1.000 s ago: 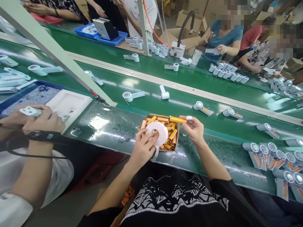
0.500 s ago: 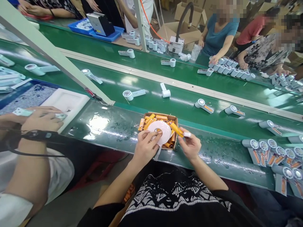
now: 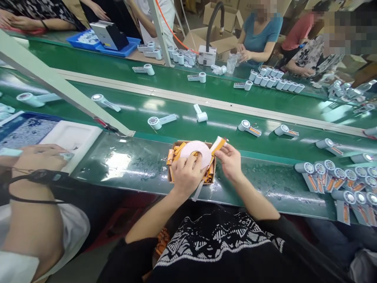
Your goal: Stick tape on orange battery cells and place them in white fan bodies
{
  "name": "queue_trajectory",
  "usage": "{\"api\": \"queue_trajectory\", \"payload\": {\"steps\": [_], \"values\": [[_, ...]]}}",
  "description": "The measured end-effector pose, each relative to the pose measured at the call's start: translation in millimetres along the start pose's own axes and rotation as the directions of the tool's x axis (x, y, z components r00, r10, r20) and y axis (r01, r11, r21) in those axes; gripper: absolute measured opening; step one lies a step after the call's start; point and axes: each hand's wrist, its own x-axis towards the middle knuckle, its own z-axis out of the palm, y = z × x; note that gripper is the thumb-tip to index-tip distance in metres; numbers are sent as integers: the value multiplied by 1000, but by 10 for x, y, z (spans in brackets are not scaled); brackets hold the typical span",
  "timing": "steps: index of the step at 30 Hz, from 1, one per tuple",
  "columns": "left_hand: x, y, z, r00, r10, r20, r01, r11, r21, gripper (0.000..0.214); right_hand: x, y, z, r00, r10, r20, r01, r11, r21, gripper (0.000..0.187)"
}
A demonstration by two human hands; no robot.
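Note:
My left hand [image 3: 187,173] is closed on a roll of white tape [image 3: 188,148], with fingers through its centre hole. A loose strip of tape [image 3: 198,192] hangs from the roll's lower side. In my right hand [image 3: 231,159] an orange battery cell [image 3: 218,146] is pinched between thumb and fingers, tilted up, and a white strip lies along it. Its lower end is close to the roll's right edge; whether they touch I cannot tell. Beneath both hands stands a cardboard box [image 3: 171,177] full of orange battery cells [image 3: 170,157], partly hidden by the roll.
Handheld fan bodies [image 3: 159,121] lie along the green conveyor [image 3: 123,122]. Several with orange cells [image 3: 319,173] are grouped on the right. At left, a co-worker's hand [image 3: 38,161] works beside a white tray [image 3: 70,141]. A slanted metal post [image 3: 67,84] crosses the left side.
My right hand has turned the battery cell upward, and a white strip now shows along it. My left fingers have pushed further into the tape roll. The whole view has shifted slightly.

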Motion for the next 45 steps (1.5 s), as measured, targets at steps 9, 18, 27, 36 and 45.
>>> {"api": "queue_trajectory", "payload": {"steps": [9, 18, 27, 36, 45], "values": [[134, 73, 75, 979, -30, 202, 39, 999, -38, 43, 461, -461, -539, 869, -296, -396, 383, 910, 161, 36], [1844, -743, 1009, 592, -194, 782, 224, 972, 71, 61, 190, -524, -1445, 865, -275, -420, 317, 948, 30, 61], [2416, -411, 2053, 466, -132, 875, -117, 971, 209, 70, -119, -457, -2034, 692, -365, -623, 369, 920, -129, 63], [2282, -758, 1854, 450, -194, 871, -200, 929, 311, 50, -144, -314, -2382, 635, -329, -699, 411, 910, -55, 60], [2318, -91, 2079, 423, 451, 786, -471, 850, -234, 50, 376, -360, -1878, 804, -391, -449, 380, 917, -119, 60]]}}
